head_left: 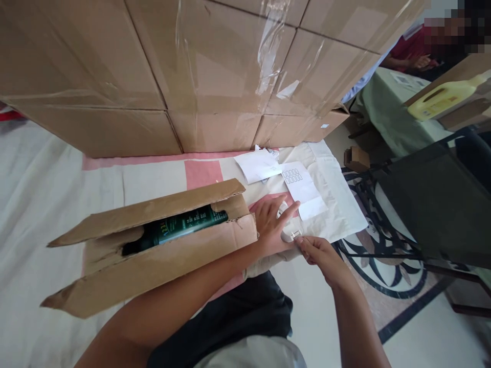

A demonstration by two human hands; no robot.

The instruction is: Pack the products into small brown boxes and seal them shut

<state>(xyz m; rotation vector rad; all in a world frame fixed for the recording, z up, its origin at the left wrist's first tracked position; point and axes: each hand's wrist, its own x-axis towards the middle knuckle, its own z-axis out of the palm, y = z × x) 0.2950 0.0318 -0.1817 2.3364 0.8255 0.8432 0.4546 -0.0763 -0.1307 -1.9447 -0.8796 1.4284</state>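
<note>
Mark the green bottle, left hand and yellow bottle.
Green bottle (187, 224): head view, on its printed side.
Left hand (269, 231): head view, on the back of the hand.
Yellow bottle (441, 104): head view, on its body.

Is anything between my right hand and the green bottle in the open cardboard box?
Yes, your left hand is between your right hand and the box, whose end wall also blocks the green bottle. From above, it shows between the flaps.
</note>
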